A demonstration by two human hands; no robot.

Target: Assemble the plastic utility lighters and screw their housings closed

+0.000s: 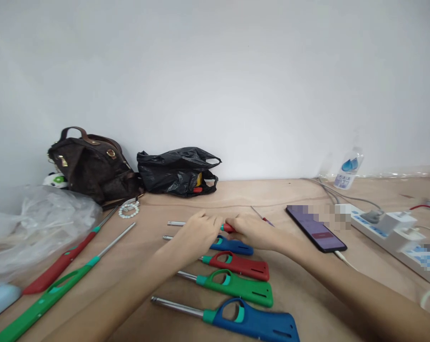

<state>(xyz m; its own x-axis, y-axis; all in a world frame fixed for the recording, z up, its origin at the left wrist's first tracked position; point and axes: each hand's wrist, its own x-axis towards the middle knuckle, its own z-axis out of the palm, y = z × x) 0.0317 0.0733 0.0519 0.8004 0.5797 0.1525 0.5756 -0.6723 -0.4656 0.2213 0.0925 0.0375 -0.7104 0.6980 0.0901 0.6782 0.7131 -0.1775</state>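
Note:
Both my hands are on a red gas lighter (229, 228) at the far end of a row of lighters. My left hand (201, 232) is closed around its front part, and the metal tube sticks out to the left. My right hand (252, 230) grips its red body from the right, hiding most of the handle. Nearer to me lie a blue lighter (236, 245), partly behind my left hand, a red lighter (252, 268), a green lighter (241, 289) and another blue lighter (262, 327), roughly parallel with their tubes to the left.
Left are a long red lighter (58, 267), a long green lighter (47, 304), clear plastic (54, 223) and a bead bracelet (128, 209). A brown bag (93, 166) and black plastic bag (168, 171) stand behind. Right are a phone (314, 228), power strip (389, 240) and bottle (348, 168).

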